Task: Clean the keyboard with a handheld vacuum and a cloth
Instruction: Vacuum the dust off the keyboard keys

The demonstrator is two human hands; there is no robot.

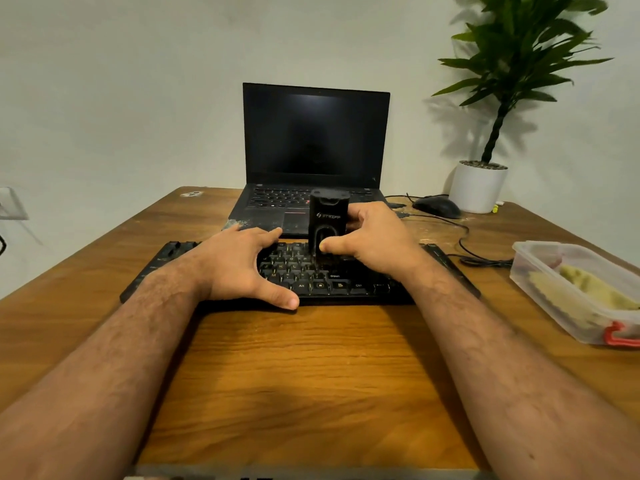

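Note:
A black keyboard (159, 263) lies across the middle of the wooden table. A small black handheld vacuum (327, 216) stands upright on its keys, nozzle down, near the right-centre. My right hand (372, 242) grips the vacuum from the right, thumb across its lower front. My left hand (239, 265) rests flat on the keyboard's left-centre, fingers spread and straight, thumb at the front edge. A yellow cloth (585, 287) lies inside a clear plastic box at the right.
An open black laptop (315, 140) stands behind the keyboard with dust on its palm rest. A black mouse (437, 206) and its cable lie at the back right, beside a potted plant (479, 187). The clear box (530, 271) sits by the table's right edge.

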